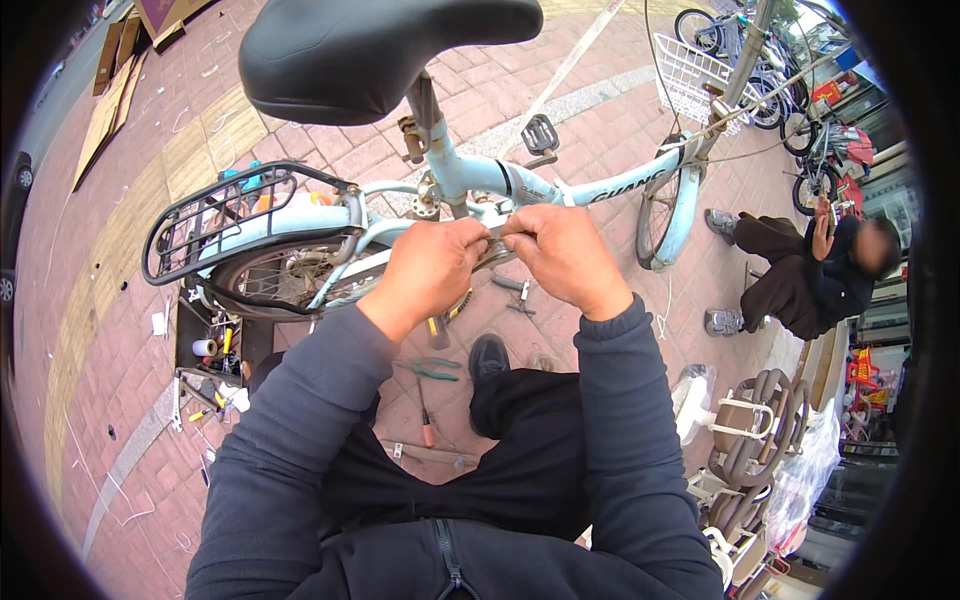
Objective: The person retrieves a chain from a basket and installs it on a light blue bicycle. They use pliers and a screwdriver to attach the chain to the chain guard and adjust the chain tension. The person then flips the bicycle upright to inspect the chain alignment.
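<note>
Reddish paving [130,330] is spreading underfoot, a screwdriver [428,432] and green-handled pliers [435,374] lying near. Beyond them, the left hand [430,268] and right hand [566,252] are holding curled pinches, fingertips close together (what they are gripping, if anything, I cannot tell), at the middle of a pale-blue bicycle [465,175], which is standing crosswise, saddle [350,65] to the left.

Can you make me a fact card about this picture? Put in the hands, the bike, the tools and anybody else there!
Left hand: curled, at the bike's middle
Right hand: curled, facing the left; anything pinched is unclear
Bike: pale blue, black seat
Tools on ground: green-handled pliers, red-handled screwdriver
Toolbox: open, left side
Other person: right side, dark clothes
</note>
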Demonstrator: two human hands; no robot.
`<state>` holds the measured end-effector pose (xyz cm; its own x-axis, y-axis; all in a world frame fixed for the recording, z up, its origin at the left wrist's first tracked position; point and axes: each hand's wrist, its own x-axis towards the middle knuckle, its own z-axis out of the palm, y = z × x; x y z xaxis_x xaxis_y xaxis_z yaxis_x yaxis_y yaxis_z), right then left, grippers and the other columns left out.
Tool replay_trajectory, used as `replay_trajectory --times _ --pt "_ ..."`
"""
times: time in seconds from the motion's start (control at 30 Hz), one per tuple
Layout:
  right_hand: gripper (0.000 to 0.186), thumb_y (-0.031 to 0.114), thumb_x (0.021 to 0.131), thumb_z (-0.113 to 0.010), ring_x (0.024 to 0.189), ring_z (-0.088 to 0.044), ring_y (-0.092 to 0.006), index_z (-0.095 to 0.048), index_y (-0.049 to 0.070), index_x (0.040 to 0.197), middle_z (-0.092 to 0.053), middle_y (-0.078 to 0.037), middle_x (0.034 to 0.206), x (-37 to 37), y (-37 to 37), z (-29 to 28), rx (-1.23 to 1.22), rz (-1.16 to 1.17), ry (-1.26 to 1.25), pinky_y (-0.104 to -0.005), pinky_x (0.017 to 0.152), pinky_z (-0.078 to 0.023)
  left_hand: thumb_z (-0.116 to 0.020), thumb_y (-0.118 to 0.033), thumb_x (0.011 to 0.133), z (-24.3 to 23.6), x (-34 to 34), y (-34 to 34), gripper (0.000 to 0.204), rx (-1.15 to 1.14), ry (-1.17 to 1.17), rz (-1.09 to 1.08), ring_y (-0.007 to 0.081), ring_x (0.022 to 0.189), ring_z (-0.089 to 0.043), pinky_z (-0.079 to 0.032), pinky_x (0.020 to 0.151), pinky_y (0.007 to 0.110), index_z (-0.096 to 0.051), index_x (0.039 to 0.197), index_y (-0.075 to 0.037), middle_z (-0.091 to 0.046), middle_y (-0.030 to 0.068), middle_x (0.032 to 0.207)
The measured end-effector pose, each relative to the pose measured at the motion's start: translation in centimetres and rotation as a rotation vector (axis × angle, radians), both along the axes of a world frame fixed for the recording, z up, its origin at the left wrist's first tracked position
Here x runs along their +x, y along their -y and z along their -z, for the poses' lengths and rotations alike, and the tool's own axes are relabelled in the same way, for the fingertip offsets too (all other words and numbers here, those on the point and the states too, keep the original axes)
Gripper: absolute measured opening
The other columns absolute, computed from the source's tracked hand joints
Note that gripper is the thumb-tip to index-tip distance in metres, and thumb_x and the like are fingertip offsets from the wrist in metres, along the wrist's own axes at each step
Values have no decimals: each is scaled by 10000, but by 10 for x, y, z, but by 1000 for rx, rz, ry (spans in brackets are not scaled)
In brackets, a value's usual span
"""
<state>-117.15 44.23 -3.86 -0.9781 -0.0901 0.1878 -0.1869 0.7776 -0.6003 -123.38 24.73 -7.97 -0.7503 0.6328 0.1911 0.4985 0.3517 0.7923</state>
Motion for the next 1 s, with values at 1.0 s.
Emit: replay_trajectory --times 1.0 --pt "259 253 1022 -658 720 -695 -157 -646 -5 1041 -714 -106 888 4 43 21 -1132 310 181 -252 606 -556 -534 -162 1068 -14 18 67 245 509 981 -175 126 826 -687 -518 753 242 -672 1179 7 -758 117 1064"
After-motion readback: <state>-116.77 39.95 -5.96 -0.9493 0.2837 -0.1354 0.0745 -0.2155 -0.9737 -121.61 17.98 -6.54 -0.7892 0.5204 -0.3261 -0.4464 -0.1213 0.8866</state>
